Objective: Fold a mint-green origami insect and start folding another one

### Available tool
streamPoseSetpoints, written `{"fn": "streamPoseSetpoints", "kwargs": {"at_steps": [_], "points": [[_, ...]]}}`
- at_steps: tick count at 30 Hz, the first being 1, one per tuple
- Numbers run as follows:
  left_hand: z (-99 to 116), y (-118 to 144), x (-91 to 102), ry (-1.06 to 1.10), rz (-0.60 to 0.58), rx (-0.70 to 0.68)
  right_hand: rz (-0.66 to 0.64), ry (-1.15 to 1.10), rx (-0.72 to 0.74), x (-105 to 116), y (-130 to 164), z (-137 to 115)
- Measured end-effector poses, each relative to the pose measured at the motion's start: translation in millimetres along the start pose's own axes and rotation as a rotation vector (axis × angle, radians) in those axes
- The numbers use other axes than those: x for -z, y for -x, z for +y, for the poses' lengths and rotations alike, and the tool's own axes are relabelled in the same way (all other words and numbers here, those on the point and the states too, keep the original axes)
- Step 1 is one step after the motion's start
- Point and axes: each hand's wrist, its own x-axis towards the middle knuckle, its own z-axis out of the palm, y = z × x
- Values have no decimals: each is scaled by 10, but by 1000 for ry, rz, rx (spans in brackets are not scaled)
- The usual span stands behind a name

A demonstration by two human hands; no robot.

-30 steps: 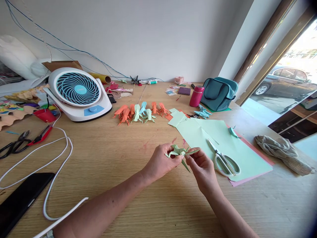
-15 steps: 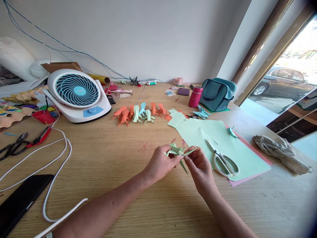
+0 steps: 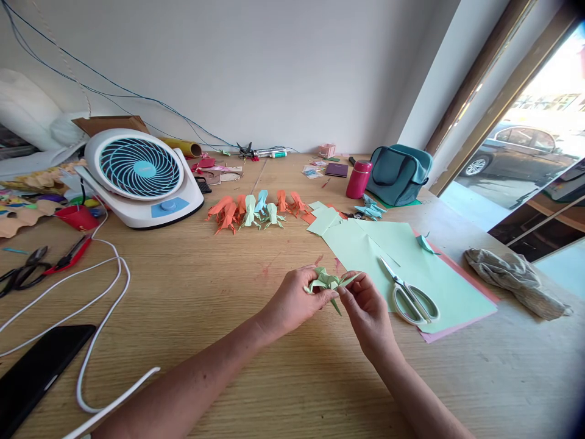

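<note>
Between both hands, above the wooden table, is a pale green origami figure (image 3: 325, 280) with several thin pointed limbs. My left hand (image 3: 297, 300) grips its body from the left, thumb in front and fingers behind. My right hand (image 3: 369, 310) pinches one of the narrow limbs on the right side between thumb and fingers. One long point hangs down between the hands. Right of my right hand, white-handled scissors (image 3: 414, 300) lie on green paper sheets (image 3: 461, 299). Farther back stands a row of folded figures, among them an orange one (image 3: 227, 216) and a green one (image 3: 250, 211).
A white fan (image 3: 144, 174) stands at the back left, near pliers (image 3: 27, 268) and a white cable (image 3: 125, 268). A black phone (image 3: 43, 372) lies front left. At the back right are a pink flask (image 3: 359, 180) and a teal bag (image 3: 397, 174); a crumpled cloth (image 3: 514, 280) lies far right.
The green figure has tilted slightly in the hands, and its hanging point has shifted a little left and up. Both hands keep their grip. The view has moved slightly.
</note>
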Motion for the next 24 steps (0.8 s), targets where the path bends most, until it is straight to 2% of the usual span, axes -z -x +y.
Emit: {"fn": "streamPoseSetpoints", "kwargs": {"at_steps": [3, 6, 17, 24], "points": [[24, 6, 16, 96, -76, 116, 39, 2, -20, -1, -6, -5], [16, 1, 9, 208, -79, 186, 47, 5, -14, -7, -10, -12], [-18, -15, -17, 276, -66, 111, 75, -34, -9, -21, 7, -22], [-16, -15, -2, 112, -46, 74, 52, -12, -34, -14, 11, -33]]}}
